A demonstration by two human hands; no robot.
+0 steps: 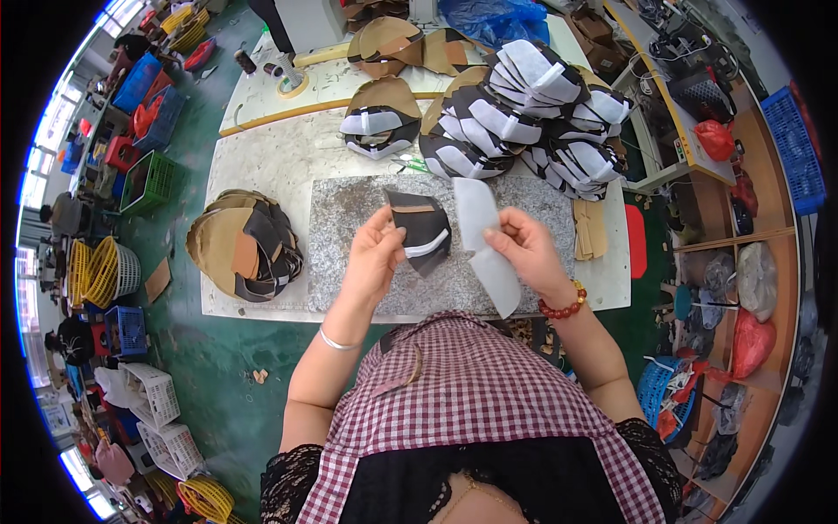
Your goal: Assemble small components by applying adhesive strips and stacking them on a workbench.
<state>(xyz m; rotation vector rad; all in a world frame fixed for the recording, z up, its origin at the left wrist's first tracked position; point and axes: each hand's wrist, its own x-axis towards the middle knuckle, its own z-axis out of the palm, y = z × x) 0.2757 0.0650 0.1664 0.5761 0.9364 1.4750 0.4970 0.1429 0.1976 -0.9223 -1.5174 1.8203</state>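
Observation:
Over the grey speckled slab (349, 205), my left hand (374, 253) pinches the edge of a black fabric piece (429, 225). A tan band and a white strip cross this piece. My right hand (529, 253) grips a white curved panel (476, 210) between thumb and fingers. A notch shows below the thumb, and a pale grey-white part (495, 281) hangs beneath it; I cannot tell whether these are one panel or two. A small gap separates the black piece from the white panel.
Left of the slab lies a tan-and-black bundle of stitched pieces (236, 244). Piles of black pieces with white panels (497, 122) stand behind it at the right. Green-handled scissors (412, 163) lie at the slab's far edge, tan strips (590, 229) at its right, a tape roll (292, 85) farther back.

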